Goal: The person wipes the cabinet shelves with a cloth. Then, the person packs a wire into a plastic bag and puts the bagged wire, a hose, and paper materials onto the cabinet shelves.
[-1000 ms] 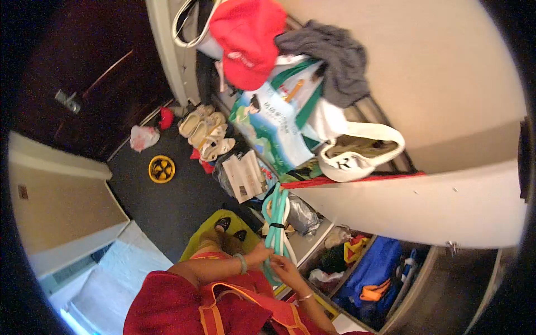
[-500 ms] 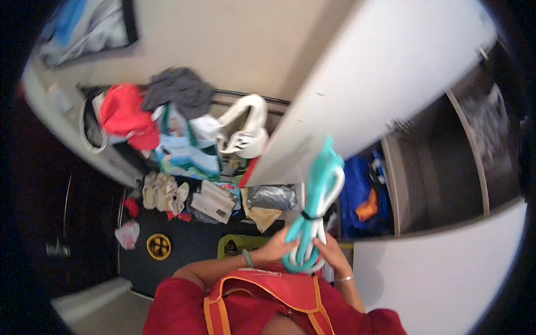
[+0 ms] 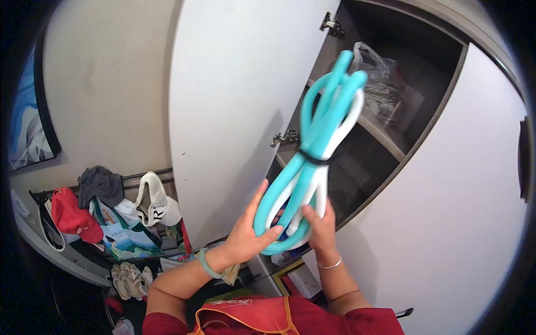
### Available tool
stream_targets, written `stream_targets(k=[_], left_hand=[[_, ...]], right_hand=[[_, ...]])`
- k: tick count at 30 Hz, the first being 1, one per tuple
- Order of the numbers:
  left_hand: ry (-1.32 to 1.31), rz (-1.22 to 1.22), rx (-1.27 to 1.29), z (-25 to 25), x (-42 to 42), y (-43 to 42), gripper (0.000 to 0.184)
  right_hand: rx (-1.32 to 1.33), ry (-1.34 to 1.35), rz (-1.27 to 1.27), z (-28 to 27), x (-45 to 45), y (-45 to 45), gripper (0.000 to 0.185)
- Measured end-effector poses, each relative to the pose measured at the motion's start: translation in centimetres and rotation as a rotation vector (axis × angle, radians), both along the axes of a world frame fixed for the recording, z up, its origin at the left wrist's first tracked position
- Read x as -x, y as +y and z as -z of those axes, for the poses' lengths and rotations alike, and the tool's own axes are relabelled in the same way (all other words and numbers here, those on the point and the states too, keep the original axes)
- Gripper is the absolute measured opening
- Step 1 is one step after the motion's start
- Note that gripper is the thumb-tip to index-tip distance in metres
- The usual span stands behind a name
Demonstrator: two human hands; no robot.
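Note:
A coiled bundle of teal and white hose (image 3: 312, 139), strapped round its middle with a black band (image 3: 312, 158), is held up before me, its top end tilted to the right. My left hand (image 3: 251, 229) wraps the lower left loops, thumb across the front. On the lower right side, my right hand (image 3: 322, 223) grips the loops with its thumb in front. Behind the bundle's upper end stands an open cabinet (image 3: 399, 151). Its upper shelf holds a clear plastic bag (image 3: 377, 78); the hose partly covers the lower compartments.
An open white door (image 3: 223, 111) stands left of the cabinet, and a closed white door (image 3: 446, 223) lies to the right. On the lower left are a rack with a red cap (image 3: 72, 215), a white visor cap (image 3: 156, 201), a printed bag (image 3: 125, 237) and pale shoes (image 3: 131, 279).
Both hands have raised the hose bundle toward the cabinet's upper shelf. My view has turned up and right, so the rack and shoes now appear lower and further left.

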State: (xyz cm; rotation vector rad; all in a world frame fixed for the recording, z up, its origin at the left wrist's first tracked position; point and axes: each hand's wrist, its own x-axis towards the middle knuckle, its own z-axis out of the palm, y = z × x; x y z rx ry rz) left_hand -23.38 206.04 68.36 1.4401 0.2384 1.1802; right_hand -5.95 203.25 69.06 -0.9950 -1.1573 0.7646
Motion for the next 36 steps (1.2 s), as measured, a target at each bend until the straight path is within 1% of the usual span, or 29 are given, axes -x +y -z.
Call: stream_targets(k=[1,2,4,5,6,8,10,12,13,15,16,17,18,19,21,22,24,26,28,29,30,31,32,34,36], left_hand=[[-0.014,0.016,-0.013,-0.9,-0.7,-0.1,0.08],[-0.007,0.024,-0.021,-1.6,-1.3,-0.1,0.08],[0.202,-0.244,-0.393,-2.9,-2.8,-0.1,0.084],[0.177,-0.259,-0.428,-3.6,-3.8,0.2,0.083],[0.177,-0.254,-0.429,-4.7,-4.8,0.5,0.083],[-0.007,-0.263,-0.46,-7.5,-6.6,1.5,0.074],[-0.036,-0.303,-0.578,-11.7,-7.3,1.6,0.067],[-0.023,-0.38,-0.718,-14.5,-8.6,3.0,0.059],[-0.023,-0.39,-0.707,-15.9,-9.1,3.4,0.059],[0.059,-0.32,-0.811,-18.7,-10.4,4.4,0.059],[0.059,-0.321,-0.803,-19.7,-11.4,4.9,0.059],[0.108,-0.375,-0.95,-20.6,-12.6,5.5,0.057],[0.155,-0.43,-1.095,-21.5,-13.7,5.8,0.056],[0.15,-0.425,-1.081,-22.1,-15.2,6.4,0.056],[0.168,-0.488,-1.231,-22.7,-18.3,7.1,0.052],[0.162,-0.479,-1.221,-23.3,-19.0,6.8,0.052],[0.319,-0.503,-1.293,-24.5,-20.0,6.1,0.044],[0.333,-0.487,-1.314,-24.6,-20.7,6.2,0.041],[0.347,-0.476,-1.342,-24.4,-21.2,6.6,0.039],[0.324,-0.457,-1.393,-24.3,-21.3,6.8,0.037],[0.303,-0.438,-1.445,-24.2,-21.5,7.1,0.034],[0.292,-0.395,-1.414,-24.2,-22.0,7.6,0.041],[0.282,-0.389,-1.416,-24.1,-22.3,8.4,0.041],[0.224,-0.289,-1.374,-23.4,-23.0,9.6,0.053],[0.294,-0.232,-1.35,-21.9,-23.1,10.5,0.055]], right_hand=[[-0.036,0.095,-0.056,-1.7,-0.4,0.1,0.045],[-0.07,0.193,-0.109,-3.5,-0.7,0.0,0.045],[-0.174,0.311,-0.108,-5.8,-1.7,0.6,0.045],[-0.235,0.312,-0.072,-6.7,-2.1,1.1,0.039],[-0.27,0.343,-0.083,-7.9,-2.1,1.1,0.039],[-0.299,0.405,-0.11,-9.3,-3.4,1.7,0.04],[-0.422,0.496,-0.215,-11.2,-3.5,2.0,0.039],[-0.468,0.527,-0.294,-11.8,-4.2,2.2,0.043],[-0.475,0.538,-0.305,-11.8,-4.5,2.0,0.045],[-0.478,0.551,-0.324,-11.3,-4.9,1.8,0.047],[-0.48,0.466,-0.3,-10.8,-5.3,1.6,0.05],[-0.481,0.377,-0.273,-10.4,-5.6,1.6,0.053],[-0.47,0.372,-0.268,-10.2,-5.9,1.6,0.053],[-0.521,0.324,-0.228,-10.1,-6.4,1.6,0.058],[-0.585,0.278,-0.163,-10.1,-7.1,1.3,0.067],[-0.576,0.273,-0.152,-10.3,-7.5,1.0,0.067],[-0.602,0.216,-0.05,-10.8,-7.7,0.5,0.066],[-0.603,0.201,-0.009,-11.3,-7.4,0.0,0.064],[-0.498,0.068,0.168,-11.7,-7.4,-0.2,0.057],[-0.499,0.066,0.177,-11.6,-7.5,-0.3,0.057],[-0.492,-0.093,0.302,-11.3,-7.6,-0.5,0.052],[-0.482,-0.255,0.425,-11.3,-7.6,-0.5,0.047],[-0.483,-0.26,0.435,-11.7,-7.6,-0.5,0.047],[-0.553,-0.449,0.575,-12.8,-7.3,-1.1,0.04],[-0.624,-0.599,0.686,-14.6,-7.0,-1.6,0.035]])
